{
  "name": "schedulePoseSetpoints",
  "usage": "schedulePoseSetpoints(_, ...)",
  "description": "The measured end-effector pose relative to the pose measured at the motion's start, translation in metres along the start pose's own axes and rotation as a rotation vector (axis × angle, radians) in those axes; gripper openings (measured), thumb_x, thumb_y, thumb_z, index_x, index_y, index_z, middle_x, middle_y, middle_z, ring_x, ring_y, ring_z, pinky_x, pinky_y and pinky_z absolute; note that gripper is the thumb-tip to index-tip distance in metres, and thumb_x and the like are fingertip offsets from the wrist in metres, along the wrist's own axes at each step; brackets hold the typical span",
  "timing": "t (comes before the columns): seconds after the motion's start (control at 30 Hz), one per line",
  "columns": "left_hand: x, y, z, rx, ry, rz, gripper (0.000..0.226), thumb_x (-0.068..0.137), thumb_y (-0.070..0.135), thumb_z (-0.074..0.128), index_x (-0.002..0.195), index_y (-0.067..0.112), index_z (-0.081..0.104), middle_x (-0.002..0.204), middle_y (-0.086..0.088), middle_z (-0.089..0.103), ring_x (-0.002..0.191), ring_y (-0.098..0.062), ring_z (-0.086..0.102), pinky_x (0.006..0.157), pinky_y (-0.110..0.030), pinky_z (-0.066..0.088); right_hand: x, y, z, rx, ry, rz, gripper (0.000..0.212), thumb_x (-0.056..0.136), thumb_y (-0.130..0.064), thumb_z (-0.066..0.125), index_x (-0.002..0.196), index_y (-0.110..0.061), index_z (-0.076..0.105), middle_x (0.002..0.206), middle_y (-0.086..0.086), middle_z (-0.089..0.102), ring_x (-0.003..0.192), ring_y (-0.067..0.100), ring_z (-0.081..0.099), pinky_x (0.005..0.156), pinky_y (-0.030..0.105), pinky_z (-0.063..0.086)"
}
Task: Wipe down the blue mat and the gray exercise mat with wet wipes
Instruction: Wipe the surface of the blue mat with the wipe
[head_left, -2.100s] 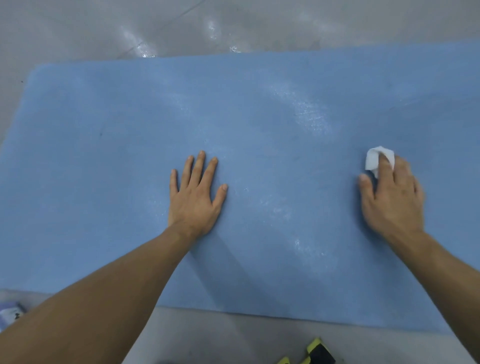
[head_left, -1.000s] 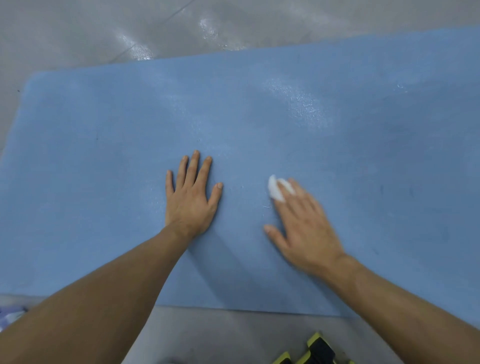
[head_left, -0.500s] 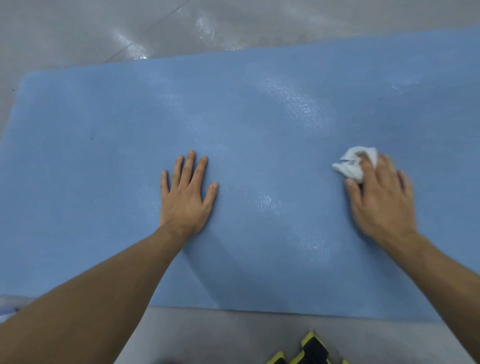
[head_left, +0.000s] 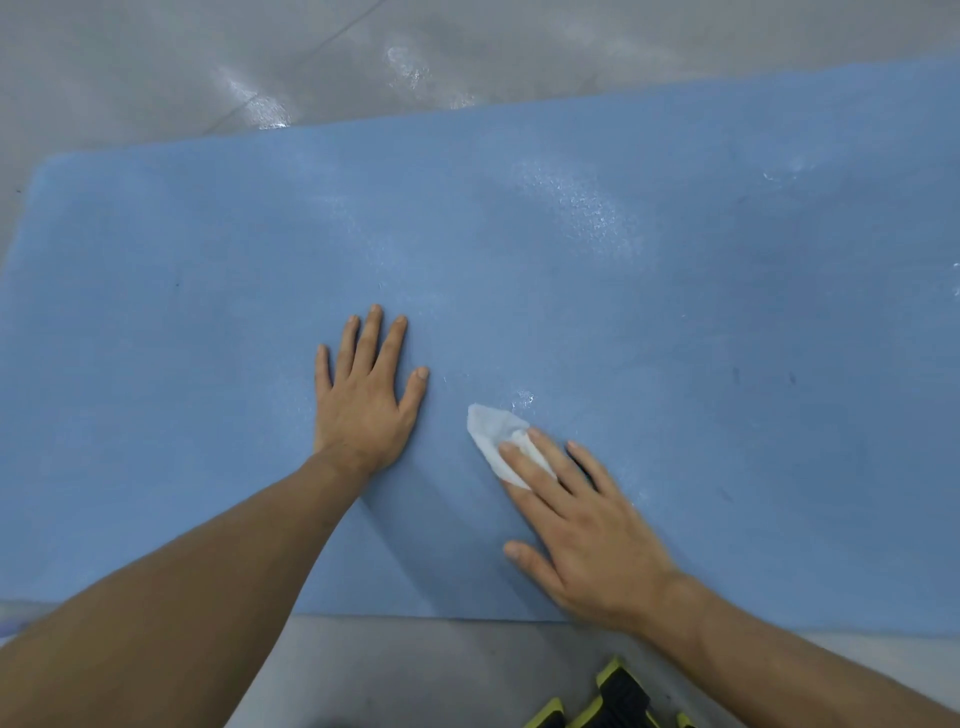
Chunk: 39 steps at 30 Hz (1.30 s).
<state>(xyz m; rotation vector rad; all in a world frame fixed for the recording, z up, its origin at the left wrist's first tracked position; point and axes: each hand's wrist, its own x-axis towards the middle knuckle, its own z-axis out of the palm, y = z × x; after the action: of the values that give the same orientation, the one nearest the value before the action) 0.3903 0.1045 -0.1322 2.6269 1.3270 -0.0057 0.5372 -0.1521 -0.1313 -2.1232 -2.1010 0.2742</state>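
- Blue mat (head_left: 727, 322) fills most of the frame and lies flat on the floor; its left end shows at frame left, its right end runs out of frame.
- Gray glossy floor (head_left: 156, 62) shows along the top and as a strip along the bottom. Gray exercise mat isn't in view.
- Damp sheen (head_left: 587, 208) sits on the mat at upper centre, with a smaller glint just above the wipe, so that zone looks covered. The mat's far left reads dry and matte.
- Left hand (head_left: 363, 400), centre frame: palm down, fingers straight and spread, resting on the mat. It's holding nothing and looks like a brace.
- Right hand (head_left: 587, 540), lower centre-right: fingers straight, pressing the wipe flat onto the mat, no pinch.
- Wet wipe (head_left: 491, 428): white and crumpled, partly under the right fingertips, just right of the left thumb.
- Black-and-yellow item (head_left: 618, 696) sits at the bottom edge, off the mat; can't tell what it is.
- Step, my read: mid-wipe on the blue mat, near strip.
- Next move calls for even pressure, the wipe kept under the fingers, and the left hand shifted so the patch under it gets wiped.
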Motion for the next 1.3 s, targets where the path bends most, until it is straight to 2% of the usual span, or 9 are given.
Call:
schedulePoseSetpoints(0.13, 0.000, -0.001, 0.000, 0.001, -0.002, 0.004, 0.070, 0.101, 0.063, 0.018, 0.165, 0.034, 0.014, 0.174, 0.009, 0.004, 0.159, -0.014, -0.003, 0.128, -0.051, -0.001, 0.004, 0.026, 0.000, -0.082, 0.014, -0.080, 0.063, 0.106, -0.054, 0.038, 0.155, -0.015, 0.046, 0.170, 0.001, 0.029, 0.157, 0.025, 0.025, 0.124, 0.053, 0.023)
schedulePoseSetpoints(0.33, 0.001, -0.001, -0.001, 0.004, -0.018, 0.009, 0.071, 0.101, 0.063, 0.015, 0.165, 0.034, 0.011, 0.174, 0.010, 0.000, 0.159, -0.012, -0.008, 0.128, -0.050, -0.004, 0.027, 0.134, -0.031, -0.012, 0.168, 0.646, 0.061, 0.105, -0.056, 0.032, 0.148, -0.015, 0.046, 0.161, 0.006, 0.038, 0.151, 0.027, 0.032, 0.119, 0.053, 0.025)
schedulePoseSetpoints(0.5, 0.001, 0.000, 0.000, 0.004, -0.012, 0.009, 0.071, 0.101, 0.064, 0.015, 0.165, 0.034, 0.012, 0.174, 0.009, 0.000, 0.159, -0.013, -0.007, 0.128, -0.050, -0.004, 0.037, 0.170, -0.043, 0.087, 0.161, 0.802, 0.075, 0.101, -0.060, 0.025, 0.152, -0.008, 0.037, 0.160, 0.015, 0.036, 0.148, 0.036, 0.029, 0.115, 0.060, 0.033)
schedulePoseSetpoints(0.6, 0.000, -0.001, 0.001, 0.005, -0.009, 0.007, 0.071, 0.101, 0.064, 0.015, 0.165, 0.034, 0.012, 0.174, 0.009, 0.001, 0.159, -0.013, -0.006, 0.128, -0.050, -0.004, 0.056, 0.131, -0.040, 0.159, 0.095, 0.673, 0.080, 0.097, -0.063, 0.025, 0.161, -0.014, 0.027, 0.164, 0.018, 0.031, 0.155, 0.035, 0.021, 0.122, 0.054, 0.024)
schedulePoseSetpoints(0.7, 0.000, -0.001, 0.000, 0.002, -0.011, 0.007, 0.072, 0.100, 0.064, 0.014, 0.165, 0.034, 0.012, 0.174, 0.009, 0.000, 0.159, -0.013, -0.007, 0.128, -0.050, -0.004, 0.061, 0.072, -0.029, 0.142, -0.028, 0.289, 0.081, 0.100, -0.058, 0.034, 0.166, -0.017, 0.012, 0.173, 0.009, 0.012, 0.160, 0.028, 0.012, 0.127, 0.048, 0.018)
schedulePoseSetpoints(0.83, 0.001, 0.000, 0.000, -0.003, -0.003, 0.009, 0.072, 0.100, 0.065, 0.014, 0.165, 0.034, 0.013, 0.174, 0.009, 0.002, 0.160, -0.014, -0.005, 0.128, -0.051, -0.002, 0.044, 0.007, -0.008, 0.029, -0.078, -0.123, 0.071, 0.104, -0.055, 0.040, 0.163, -0.016, 0.029, 0.173, 0.005, 0.018, 0.160, 0.026, 0.011, 0.127, 0.046, 0.019)
schedulePoseSetpoints(0.93, 0.000, 0.000, 0.000, -0.013, -0.024, 0.006, 0.072, 0.099, 0.065, 0.013, 0.165, 0.035, 0.010, 0.174, 0.010, -0.001, 0.159, -0.013, -0.008, 0.128, -0.051, -0.004, 0.038, 0.011, -0.003, -0.054, -0.033, -0.179, 0.065, 0.105, -0.053, 0.040, 0.157, -0.015, 0.041, 0.170, 0.004, 0.028, 0.158, 0.025, 0.022, 0.124, 0.050, 0.023)
schedulePoseSetpoints(1.17, -0.001, 0.001, -0.001, -0.019, -0.010, 0.006, 0.069, 0.102, 0.063, 0.018, 0.165, 0.036, 0.013, 0.174, 0.011, 0.000, 0.159, -0.012, -0.007, 0.128, -0.049, -0.004, 0.054, 0.142, -0.039, 0.039, 0.168, 0.656, 0.065, 0.101, -0.050, 0.032, 0.153, -0.011, 0.038, 0.154, 0.018, 0.044, 0.147, 0.033, 0.035, 0.117, 0.055, 0.026)
schedulePoseSetpoints(1.3, 0.000, 0.001, 0.001, -0.021, 0.012, 0.008, 0.069, 0.101, 0.063, 0.020, 0.165, 0.036, 0.014, 0.174, 0.011, 0.002, 0.159, -0.012, -0.004, 0.128, -0.049, -0.002, 0.055, 0.174, -0.057, 0.128, 0.153, 0.827, 0.075, 0.097, -0.058, 0.028, 0.152, -0.008, 0.036, 0.156, 0.021, 0.038, 0.145, 0.040, 0.034, 0.116, 0.060, 0.032)
